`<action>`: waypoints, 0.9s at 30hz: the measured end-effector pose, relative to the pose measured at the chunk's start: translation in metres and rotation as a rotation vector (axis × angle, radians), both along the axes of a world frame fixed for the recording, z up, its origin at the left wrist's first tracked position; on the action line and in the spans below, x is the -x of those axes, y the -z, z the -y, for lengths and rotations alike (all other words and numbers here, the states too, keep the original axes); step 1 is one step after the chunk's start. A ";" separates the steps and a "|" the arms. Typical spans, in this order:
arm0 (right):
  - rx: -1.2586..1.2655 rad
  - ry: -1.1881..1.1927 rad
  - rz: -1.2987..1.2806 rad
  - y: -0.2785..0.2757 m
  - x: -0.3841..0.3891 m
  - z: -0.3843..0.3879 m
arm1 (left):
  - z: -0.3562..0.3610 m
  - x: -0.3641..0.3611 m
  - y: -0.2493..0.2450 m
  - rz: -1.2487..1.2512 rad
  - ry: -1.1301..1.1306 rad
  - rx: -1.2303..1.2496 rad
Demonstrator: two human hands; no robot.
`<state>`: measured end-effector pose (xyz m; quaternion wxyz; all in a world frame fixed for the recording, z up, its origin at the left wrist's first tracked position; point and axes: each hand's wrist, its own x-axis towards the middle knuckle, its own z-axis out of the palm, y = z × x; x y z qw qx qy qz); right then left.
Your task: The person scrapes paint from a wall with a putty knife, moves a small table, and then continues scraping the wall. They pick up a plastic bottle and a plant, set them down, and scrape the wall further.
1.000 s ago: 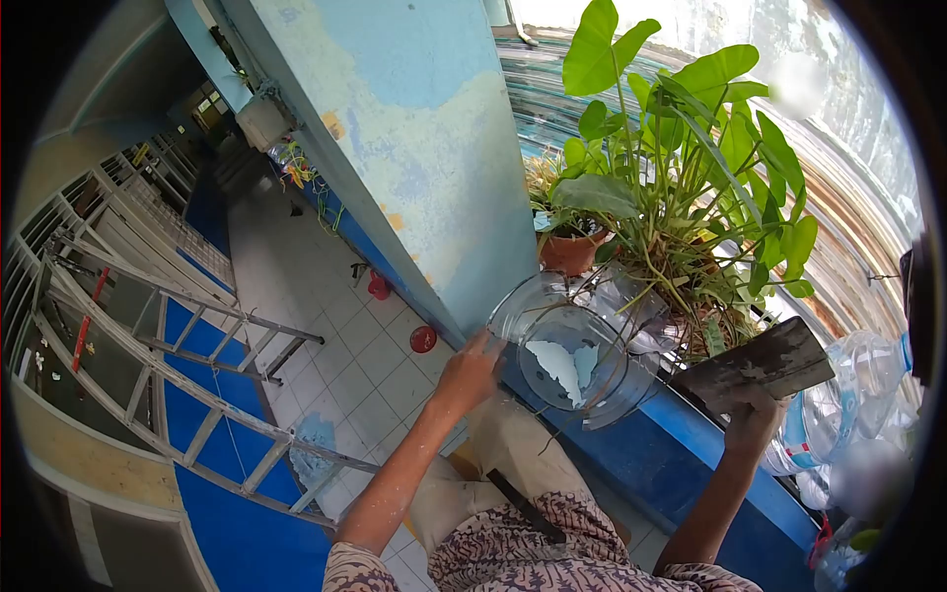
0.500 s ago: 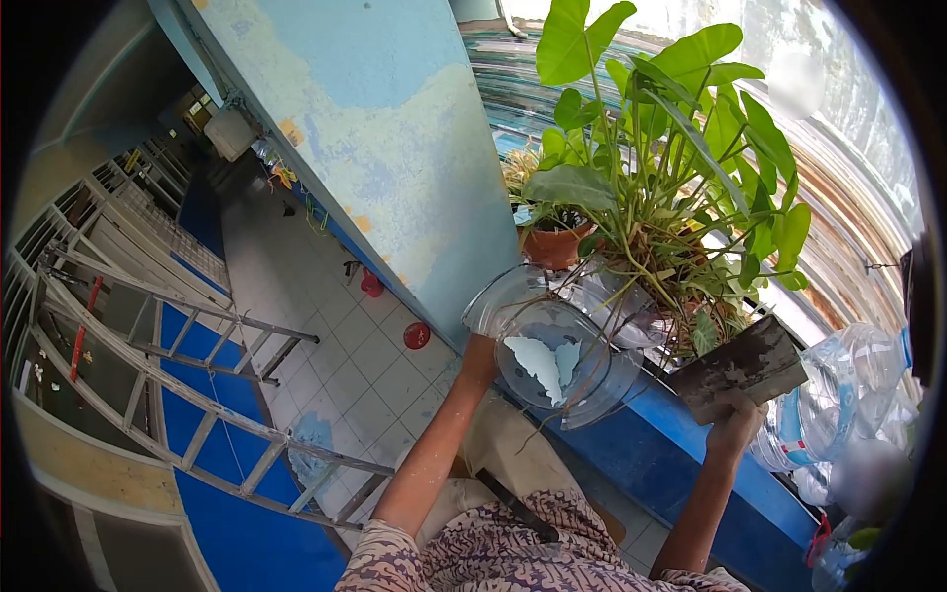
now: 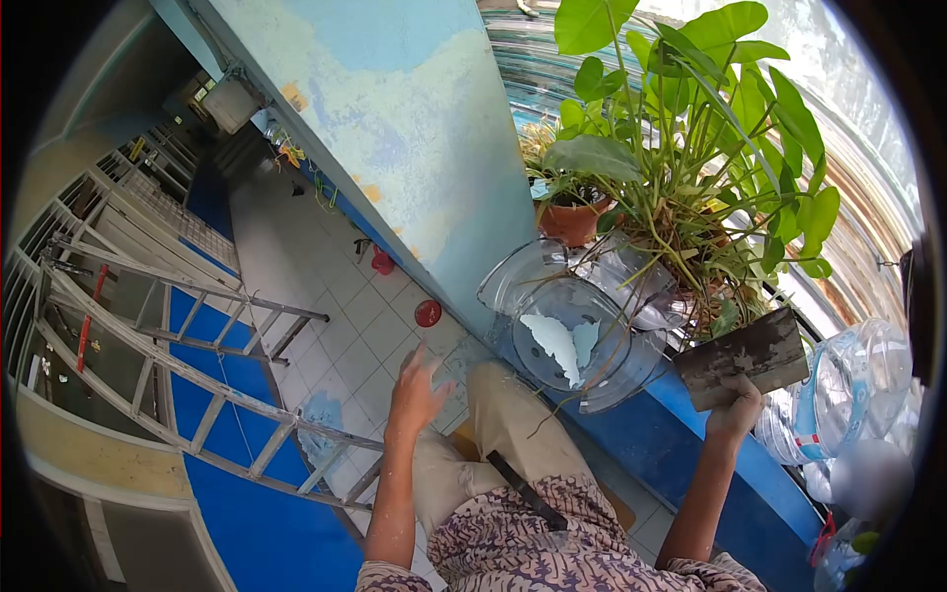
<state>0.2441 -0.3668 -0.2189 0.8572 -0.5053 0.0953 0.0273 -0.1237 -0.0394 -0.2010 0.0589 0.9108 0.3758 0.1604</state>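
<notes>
My right hand (image 3: 734, 407) is closed round the near side of a flat, rectangular plastering trowel (image 3: 742, 363). Its dark metal blade is stained, and the grip is hidden behind it. My left hand (image 3: 418, 387) is raised over the tiled floor, slightly blurred, with its fingers apart and nothing in them. To the right of that hand, a clear plastic tub (image 3: 614, 367) rests on the blue ledge (image 3: 681, 434). Pale blue paint flakes (image 3: 558, 347) lie in it. Thin dry stems cross over its rim.
Potted leafy plants (image 3: 725, 178) and a terracotta pot (image 3: 572, 221) stand behind the tub. Large clear plastic bottles (image 3: 838, 390) crowd the right. A patchy blue pillar (image 3: 395, 109) rises ahead. At left a metal ladder (image 3: 232, 400) stands across the corridor; a red round object (image 3: 427, 313) lies on the tiles.
My left hand has let go of the tub's left side and moved left, its fingers now spread. My right hand still holds the trowel beside the plants. The view has shifted slightly.
</notes>
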 end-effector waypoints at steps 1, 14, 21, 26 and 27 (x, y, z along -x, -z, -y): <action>0.003 0.001 0.002 -0.005 0.005 -0.004 | 0.013 -0.025 -0.032 0.179 -0.006 0.077; -0.017 0.000 0.060 -0.021 0.023 -0.003 | 0.051 -0.182 -0.108 -0.387 0.748 0.182; 0.005 -0.025 0.010 -0.008 0.020 0.002 | 0.051 -0.187 -0.086 -0.432 0.698 0.283; -0.025 -0.030 0.024 -0.019 0.026 -0.008 | 0.048 -0.188 -0.058 -0.251 0.715 0.147; -0.016 -0.024 0.019 -0.023 0.028 -0.010 | 0.047 -0.190 -0.057 -0.177 0.737 0.108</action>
